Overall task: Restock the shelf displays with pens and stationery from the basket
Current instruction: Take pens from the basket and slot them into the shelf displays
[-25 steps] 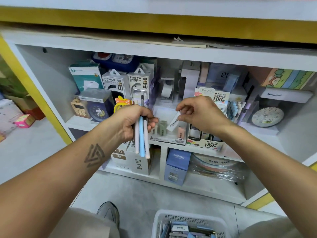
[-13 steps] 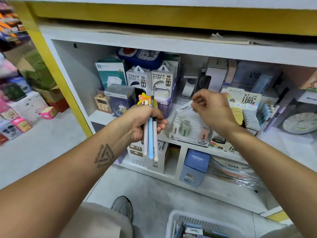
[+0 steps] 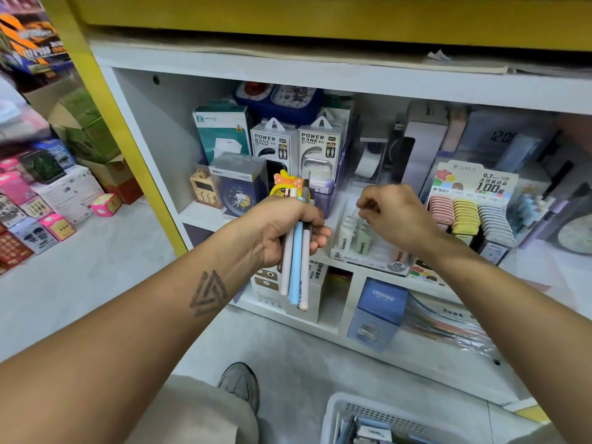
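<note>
The left hand [image 3: 282,232] grips a bunch of pens [image 3: 296,270]; the right hand [image 3: 394,216] pinches a small white item above the display tray [image 3: 368,251]. Better to slide it straight into an open slot.

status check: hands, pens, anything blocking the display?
Left hand grips a bundle of pens. Right hand pinches a small white item above the eraser display. Basket on floor below. Nothing in the way.
</note>
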Available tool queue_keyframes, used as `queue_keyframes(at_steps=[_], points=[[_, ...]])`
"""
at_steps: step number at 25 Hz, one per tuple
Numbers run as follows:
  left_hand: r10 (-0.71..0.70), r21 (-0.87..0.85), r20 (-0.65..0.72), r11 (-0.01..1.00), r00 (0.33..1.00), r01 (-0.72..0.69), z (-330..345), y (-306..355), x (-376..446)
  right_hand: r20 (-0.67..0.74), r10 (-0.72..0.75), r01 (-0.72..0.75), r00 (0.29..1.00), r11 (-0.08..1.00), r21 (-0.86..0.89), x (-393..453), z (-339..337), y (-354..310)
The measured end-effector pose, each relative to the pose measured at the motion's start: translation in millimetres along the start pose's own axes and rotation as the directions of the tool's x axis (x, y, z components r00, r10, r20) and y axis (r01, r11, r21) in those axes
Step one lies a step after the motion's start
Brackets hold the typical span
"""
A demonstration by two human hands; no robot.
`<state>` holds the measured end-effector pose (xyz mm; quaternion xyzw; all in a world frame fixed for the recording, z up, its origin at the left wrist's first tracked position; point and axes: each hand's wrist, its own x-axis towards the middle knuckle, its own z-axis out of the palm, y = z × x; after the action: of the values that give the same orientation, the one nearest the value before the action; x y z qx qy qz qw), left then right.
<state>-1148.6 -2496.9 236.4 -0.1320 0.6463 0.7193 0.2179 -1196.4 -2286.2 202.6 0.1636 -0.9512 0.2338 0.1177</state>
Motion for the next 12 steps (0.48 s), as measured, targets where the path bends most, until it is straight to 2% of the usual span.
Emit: queue_keyframes(at_steps=[3,6,8,9,10,11,12], points=[[0.002,-0.004,-0.003,1.0,1.0,-0.002,-0.3,-0.4,-0.5,0.031,-0.023,0.023,0.999,1.0,0.0,0.1,0.4,-2.2],[-0.008,-0.002,0.002,1.0,1.0,0.008,2.1,-1.2,-0.6,0.164,-0.004,0.029,0.987,0.987,-0.156,3.1,6.7,-3.8],[-0.006,-0.001,0.016,1.0,1.0,0.006,5.0,-0.8,0.0,0.201,0.022,0.018,0.979,0.981,-0.196,4.7,5.6,-5.2],[-0.006,0.0,0.03,1.0,1.0,0.006,6.8,-0.6,0.1,0.18,0.018,0.009,0.984,0.989,-0.149,4.1,3.2,-7.3],[-0.012,0.005,0.051,1.0,0.999,0.011,9.4,-0.1,0.2,0.138,0.036,-0.032,0.99,0.999,-0.031,2.7,-0.9,-9.8],[-0.021,0.015,0.081,1.0,0.996,0.02,13.2,0.2,0.0,0.104,0.09,-0.107,0.99,0.98,0.167,0.0,-7.4,-12.9],[-0.03,0.032,0.118,0.999,0.993,0.026,17.8,0.2,-0.4,0.116,0.156,-0.191,0.981,0.89,0.413,-3.1,-15.6,-16.2]])
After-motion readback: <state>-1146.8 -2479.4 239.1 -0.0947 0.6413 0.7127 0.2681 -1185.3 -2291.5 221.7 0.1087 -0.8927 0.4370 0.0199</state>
